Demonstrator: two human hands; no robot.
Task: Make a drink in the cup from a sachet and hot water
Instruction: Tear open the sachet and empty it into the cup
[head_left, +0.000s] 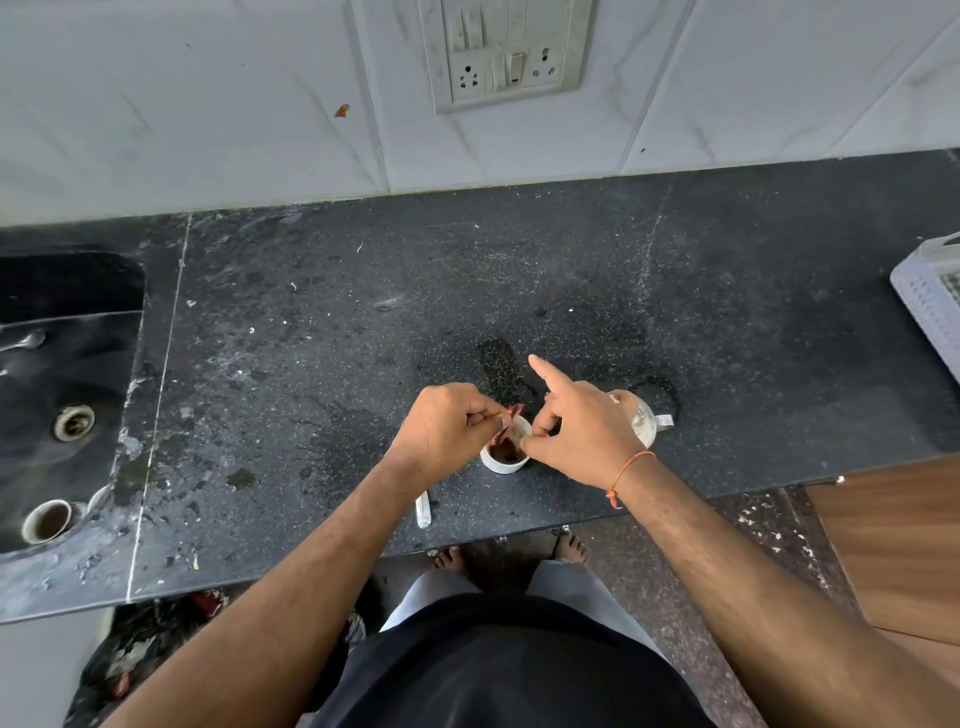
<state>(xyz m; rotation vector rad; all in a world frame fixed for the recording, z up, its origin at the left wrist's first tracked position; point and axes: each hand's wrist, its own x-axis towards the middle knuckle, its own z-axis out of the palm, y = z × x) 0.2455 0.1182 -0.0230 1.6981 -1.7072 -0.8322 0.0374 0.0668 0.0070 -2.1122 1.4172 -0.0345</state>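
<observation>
A small white cup (505, 452) stands on the dark stone counter (519, 291) near its front edge, with dark brown powder or liquid inside. Directly above its rim hangs a red sachet (506, 423), tilted with its lower end pointing down into the cup. The left hand (444, 428) pinches the sachet's upper end between thumb and fingertips, its other fingers curled in; the hand sits just left of the cup. The right hand (582, 426) is on the cup's right side, its thumb and a bent finger at the rim by the sachet's lower part, while the index finger sticks out straight toward the wall. Whether that hand actually grips the sachet or the cup cannot be told. An orange thread (626, 470) circles the right wrist.

Just behind the right hand stands a steel vessel (644, 418), partly hidden. A pale spoon-like object (423, 509) lies near the counter edge under the left forearm. A sink (62, 389) with 1 used cup (47, 519) sits at far left.
</observation>
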